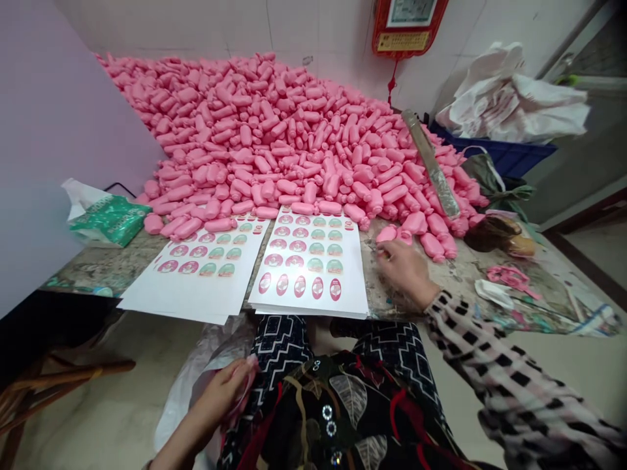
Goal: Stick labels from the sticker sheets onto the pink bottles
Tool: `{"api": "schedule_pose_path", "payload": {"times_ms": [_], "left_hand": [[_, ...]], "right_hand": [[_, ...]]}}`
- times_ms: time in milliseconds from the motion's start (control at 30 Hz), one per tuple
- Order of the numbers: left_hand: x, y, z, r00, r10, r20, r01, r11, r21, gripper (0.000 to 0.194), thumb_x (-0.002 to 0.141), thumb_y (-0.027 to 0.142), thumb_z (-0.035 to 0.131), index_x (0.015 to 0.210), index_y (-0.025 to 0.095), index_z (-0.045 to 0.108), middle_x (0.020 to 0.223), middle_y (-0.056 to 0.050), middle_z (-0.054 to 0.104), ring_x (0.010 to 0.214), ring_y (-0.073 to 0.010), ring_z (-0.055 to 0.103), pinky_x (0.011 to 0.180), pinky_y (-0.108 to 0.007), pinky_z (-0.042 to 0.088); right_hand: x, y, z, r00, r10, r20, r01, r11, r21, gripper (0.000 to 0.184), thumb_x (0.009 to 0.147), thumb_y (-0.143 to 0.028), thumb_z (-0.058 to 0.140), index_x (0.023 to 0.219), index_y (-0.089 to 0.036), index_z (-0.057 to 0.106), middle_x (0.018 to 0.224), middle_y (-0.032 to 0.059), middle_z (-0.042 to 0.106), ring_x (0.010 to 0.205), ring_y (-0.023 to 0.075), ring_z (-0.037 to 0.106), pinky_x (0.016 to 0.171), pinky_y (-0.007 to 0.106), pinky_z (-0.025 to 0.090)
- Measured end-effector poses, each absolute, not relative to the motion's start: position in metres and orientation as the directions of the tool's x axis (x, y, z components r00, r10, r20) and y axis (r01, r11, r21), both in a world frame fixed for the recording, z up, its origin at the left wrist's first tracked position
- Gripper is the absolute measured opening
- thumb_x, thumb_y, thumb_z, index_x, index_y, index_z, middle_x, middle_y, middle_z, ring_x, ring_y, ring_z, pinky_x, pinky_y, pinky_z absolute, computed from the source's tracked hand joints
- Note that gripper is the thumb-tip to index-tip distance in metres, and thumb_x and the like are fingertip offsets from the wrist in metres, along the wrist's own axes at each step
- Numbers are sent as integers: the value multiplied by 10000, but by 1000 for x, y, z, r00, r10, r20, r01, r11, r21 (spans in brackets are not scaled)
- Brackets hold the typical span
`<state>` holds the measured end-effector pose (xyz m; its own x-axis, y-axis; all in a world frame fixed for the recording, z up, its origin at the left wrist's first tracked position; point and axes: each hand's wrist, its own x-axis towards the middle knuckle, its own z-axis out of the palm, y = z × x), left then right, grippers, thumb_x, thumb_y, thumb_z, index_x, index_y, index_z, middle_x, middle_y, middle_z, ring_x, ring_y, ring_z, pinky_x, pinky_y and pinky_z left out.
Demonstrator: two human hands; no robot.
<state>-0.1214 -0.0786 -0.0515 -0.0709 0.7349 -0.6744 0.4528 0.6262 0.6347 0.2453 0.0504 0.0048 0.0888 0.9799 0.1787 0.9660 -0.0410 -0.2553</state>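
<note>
Ops: Head view. Where are your hands?

Me: Right hand is over the table, fingers bent. Can't tell if the tips meet or pinch anything. Nearest pink bottles sit just beyond those fingertips. Left hand is low by my lap, fingers curled at something pink, partly hidden. Can't tell if they're clamped on it.

Ops: What's around the left?

Me: A clear plastic bag, just beside those fingers on the outer side. Contents not readable.

Ops: Labels?

Me: Left of my right fingers, near sheet. Four pink-and-green rows fully visible, plus a bottom row of ovals, all five in place. More print at the top edge, partly under bottles. Further left, second sheet: lower part blank, no ovals there. My read: those are used up, upper rows left.

Ops: And the bottles?

Me: Big heap beyond both hands, spilling onto the tops of both sheets. No label I can make out on any, so I'd judge most are untouched. Wooden board lies on the heap, past my right fingers and further right.
</note>
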Motion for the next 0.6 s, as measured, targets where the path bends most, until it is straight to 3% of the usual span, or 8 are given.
{"api": "schedule_pose_path", "payload": {"times_ms": [133,200,333,433,500,600], "left_hand": [[-164,-104,-93,-243,670,-702,702,621,349,552,758,660,324,816,192,610,621,-65,625,612,-275,629,545,-346,465],[-173,-111,-108,-283,654,-702,772,590,238,516,814,560,257,848,185,610,695,-95,645,674,-302,651,611,-383,475],[-171,-112,-123,-283,711,-644,875,466,130,499,835,377,253,1130,88,534,978,-214,644,984,-351,608,813,-433,425],[-166,-104,-114,-225,729,-646,899,412,152,462,812,301,298,1103,60,563,1055,-261,618,1010,-360,592,829,-431,404],[-162,-97,-95,-144,739,-658,911,359,203,367,802,312,345,898,127,647,930,-204,669,932,-340,622,810,-407,411],[-147,-82,-50,-19,784,-620,890,296,348,355,812,415,393,672,195,633,736,-99,674,804,-285,631,761,-375,427]], "right_hand": [[259,82,5,179,976,125,984,-178,-16,360,889,-344,365,1107,-161,586,1033,163,614,896,286,588,704,375,412],[256,93,1,207,974,90,978,-209,20,392,899,-345,336,1120,-129,577,1011,196,614,913,307,589,708,390,412],[249,106,-4,270,961,69,963,-270,-6,431,885,-381,366,1154,-114,570,1029,225,608,943,312,587,727,388,414],[252,106,-5,292,951,105,955,-283,-92,465,871,-416,390,1251,-181,518,1060,176,619,938,285,590,724,365,421],[256,101,-3,279,952,122,951,-257,-170,464,868,-428,393,1264,-222,518,1045,139,638,922,267,593,721,354,424],[254,84,2,270,948,167,910,-195,-365,433,836,-445,456,1175,-223,607,993,113,661,891,265,594,721,365,434]]}}
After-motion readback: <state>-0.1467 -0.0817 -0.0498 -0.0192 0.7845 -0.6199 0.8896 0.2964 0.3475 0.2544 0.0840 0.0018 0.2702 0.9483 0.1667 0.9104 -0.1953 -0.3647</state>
